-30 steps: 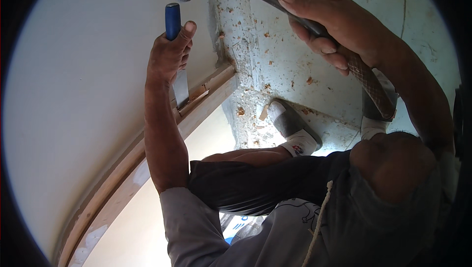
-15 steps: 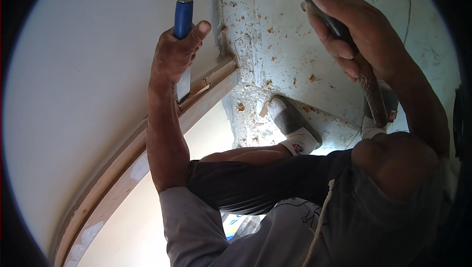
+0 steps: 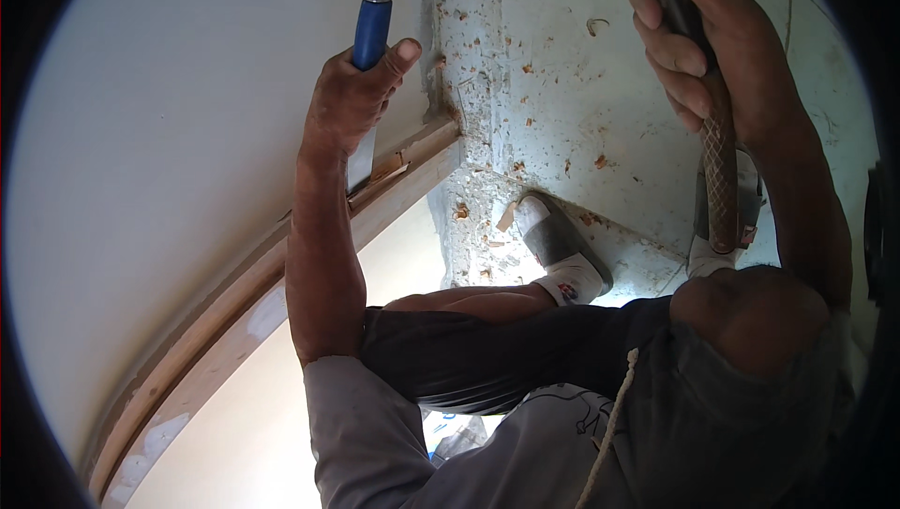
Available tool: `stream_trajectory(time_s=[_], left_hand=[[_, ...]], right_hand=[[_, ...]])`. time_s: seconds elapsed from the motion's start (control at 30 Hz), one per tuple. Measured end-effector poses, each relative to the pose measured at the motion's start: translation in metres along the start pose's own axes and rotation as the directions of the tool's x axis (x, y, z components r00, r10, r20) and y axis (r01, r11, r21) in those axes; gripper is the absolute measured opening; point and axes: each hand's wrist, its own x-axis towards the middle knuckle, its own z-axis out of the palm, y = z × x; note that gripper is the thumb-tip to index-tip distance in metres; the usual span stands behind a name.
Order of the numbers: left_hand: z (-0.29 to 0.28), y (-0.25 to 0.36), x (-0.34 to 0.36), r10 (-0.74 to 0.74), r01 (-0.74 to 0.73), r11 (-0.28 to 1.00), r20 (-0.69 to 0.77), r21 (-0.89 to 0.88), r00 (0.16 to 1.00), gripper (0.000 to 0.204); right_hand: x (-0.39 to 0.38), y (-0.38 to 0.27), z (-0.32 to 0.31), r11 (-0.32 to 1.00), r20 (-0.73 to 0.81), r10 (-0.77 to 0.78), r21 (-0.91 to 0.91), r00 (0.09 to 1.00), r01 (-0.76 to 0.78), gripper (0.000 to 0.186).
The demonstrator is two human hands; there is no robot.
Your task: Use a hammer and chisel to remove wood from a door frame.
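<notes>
My left hand (image 3: 352,101) is wrapped round a chisel (image 3: 373,29) with a blue handle and a metal cap. Its flat blade points down into a groove in a wooden frame piece (image 3: 427,148) along the wall, where the wood is split and a sliver (image 3: 389,174) lifts. My right hand (image 3: 717,40) is raised at the upper right, gripping a hammer (image 3: 720,167) by its dark shaft with a cross-hatched grip. The hammer's head lies beyond the upper edge, out of sight. The chisel's cutting edge is hidden in the groove.
Wood chips (image 3: 601,162) litter the pale, dusty floor (image 3: 581,68). My shoes (image 3: 561,232) stand on it near the frame's end. A plain white wall (image 3: 187,134) rises on the left. A thin cord (image 3: 786,3) lies at the upper right.
My right hand has shifted right and up with the hammer, whose shaft stands steeper. The view has moved slightly; the chisel appears a little further right, still at the groove.
</notes>
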Motion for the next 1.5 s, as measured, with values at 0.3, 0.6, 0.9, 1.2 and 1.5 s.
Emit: stream_trajectory(time_s=[0.3, 0.6, 0.9, 1.2, 1.5], left_hand=[[-0.009, -0.011, -0.001, -0.080, 0.080, 0.997, -0.001, -0.017, 0.997, 0.052], [0.000, -0.003, -0.001, 0.003, -0.003, 1.000, 0.005, -0.005, 1.000, 0.053], [0.002, -0.003, 0.001, -0.014, 0.014, 1.000, 0.027, -0.010, 1.000, 0.052], [-0.003, -0.011, 0.001, -0.093, 0.094, 0.995, 0.008, -0.043, 0.996, 0.052], [-0.002, -0.012, 0.002, -0.068, 0.068, 0.997, 0.018, -0.034, 0.998, 0.049]], right_hand=[[0.012, 0.019, 0.012, 0.970, 0.156, 0.123, -0.229, 0.980, -0.085, 0.057], [0.018, 0.019, 0.008, 0.976, -0.075, -0.207, -0.083, 0.976, 0.201, 0.056], [0.015, -0.014, -0.008, 0.932, -0.037, 0.102, 0.352, 0.994, -0.083, 0.051], [0.026, 0.021, 0.005, 0.959, 0.203, 0.118, -0.276, 0.972, -0.058, 0.054], [0.023, 0.030, 0.011, 0.967, 0.139, -0.008, -0.252, 0.990, 0.043, 0.054]])
